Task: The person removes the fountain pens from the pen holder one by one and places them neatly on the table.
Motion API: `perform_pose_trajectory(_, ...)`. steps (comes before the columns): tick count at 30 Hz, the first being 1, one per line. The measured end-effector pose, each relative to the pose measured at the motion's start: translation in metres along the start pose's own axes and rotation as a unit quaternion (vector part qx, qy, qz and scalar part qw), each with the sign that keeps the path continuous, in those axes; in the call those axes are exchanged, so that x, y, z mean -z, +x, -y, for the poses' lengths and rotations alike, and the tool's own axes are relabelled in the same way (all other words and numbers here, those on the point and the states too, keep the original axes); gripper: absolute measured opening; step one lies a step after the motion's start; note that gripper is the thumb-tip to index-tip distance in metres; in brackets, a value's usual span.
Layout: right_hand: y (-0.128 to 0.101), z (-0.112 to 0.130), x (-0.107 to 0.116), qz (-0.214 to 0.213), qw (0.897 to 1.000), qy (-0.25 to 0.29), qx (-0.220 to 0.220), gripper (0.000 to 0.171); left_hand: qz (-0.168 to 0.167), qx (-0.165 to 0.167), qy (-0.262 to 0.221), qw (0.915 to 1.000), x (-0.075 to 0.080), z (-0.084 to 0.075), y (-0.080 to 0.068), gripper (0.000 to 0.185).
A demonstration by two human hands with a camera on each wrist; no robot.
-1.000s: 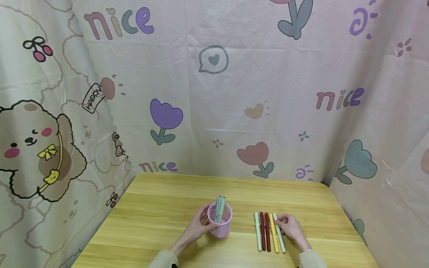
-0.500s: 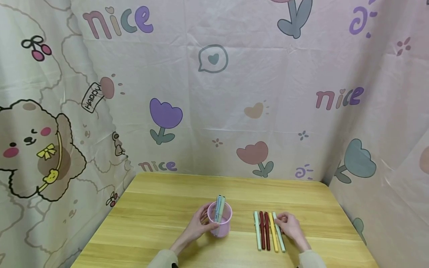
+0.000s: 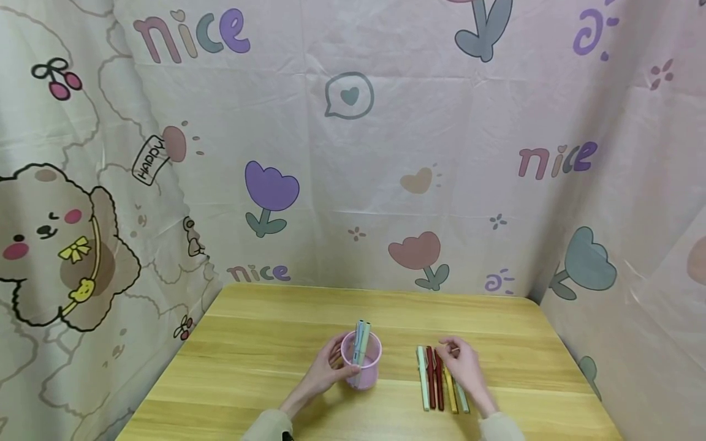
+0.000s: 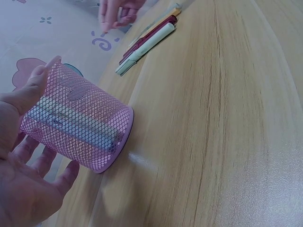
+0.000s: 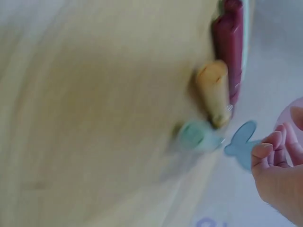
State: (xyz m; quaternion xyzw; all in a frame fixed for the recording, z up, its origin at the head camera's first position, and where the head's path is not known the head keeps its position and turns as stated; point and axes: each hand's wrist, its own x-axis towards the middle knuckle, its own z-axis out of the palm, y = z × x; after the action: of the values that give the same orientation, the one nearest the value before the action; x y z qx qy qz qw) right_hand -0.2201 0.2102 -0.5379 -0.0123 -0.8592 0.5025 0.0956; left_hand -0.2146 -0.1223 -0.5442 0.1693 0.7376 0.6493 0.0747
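My left hand point(image 3: 324, 371) holds a pink mesh cup point(image 3: 361, 362) upright on the wooden table point(image 3: 265, 343). Its thumb point(image 4: 37, 82) lies on the rim and its fingers point(image 4: 45, 168) reach round the far side. Two pale green pens point(image 3: 361, 335) stand in the cup. To the right lies a row of several pens point(image 3: 438, 384) in pale green, dark red and yellow. My right hand point(image 3: 460, 362) hovers over the far ends of this row with its fingers point(image 5: 271, 150) loosely curled and nothing in them. The right wrist view is blurred and shows the yellow pen point(image 5: 215, 92) and a dark red pen point(image 5: 229, 42).
A pink printed cloth point(image 3: 353, 153) hangs close behind the table and along both sides. Bare wood stretches left of the cup and behind the pens. The table's right edge point(image 3: 573, 367) runs near the pen row.
My right hand has risen from the right side of the pen row and moved left over the middle pens. The left hand and the cup have stayed put.
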Motion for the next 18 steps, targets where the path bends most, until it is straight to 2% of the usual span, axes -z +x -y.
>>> perform_pose_trajectory(6,-0.002,0.022,-0.019,0.010,0.998,0.040,0.057,0.018,0.003,-0.002,-0.004,1.0000,0.000,0.000,0.000,0.081)
perform_pose_trajectory(10,-0.002,0.034,-0.033,0.026,0.995,0.060,0.075,0.018,0.003,-0.001,-0.002,1.0000,0.000,0.000,0.001,0.082)
perform_pose_trajectory(18,0.005,0.051,-0.062,0.076,0.990,0.049,0.104,0.023,0.005,-0.004,0.005,1.0000,0.000,-0.001,0.000,0.082)
